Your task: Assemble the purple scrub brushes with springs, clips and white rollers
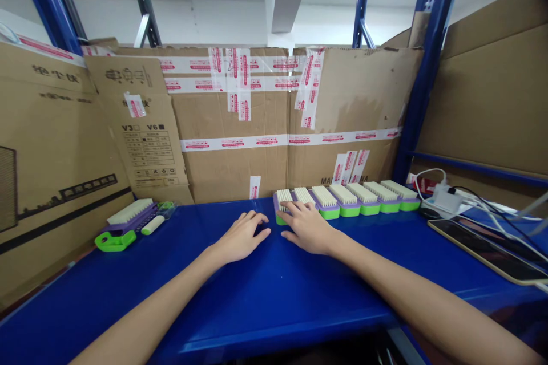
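A row of several scrub brushes [351, 198] with white bristles and purple-and-green bodies stands along the back of the blue table [265, 291]. My right hand [306, 227] lies flat at the row's left end, fingers spread and touching the leftmost brush [282, 201]. My left hand [242, 235] rests palm down on the table just left of it, fingers stretched out, holding nothing. Both forearms reach in from the bottom edge.
A separate brush with a green handle [124, 224] and a small white roller [153, 224] lie at the left. A phone [488, 251], a white charger [445, 201] and cables sit at the right. Taped cardboard walls [257, 125] and blue rack posts [422, 80] enclose the table.
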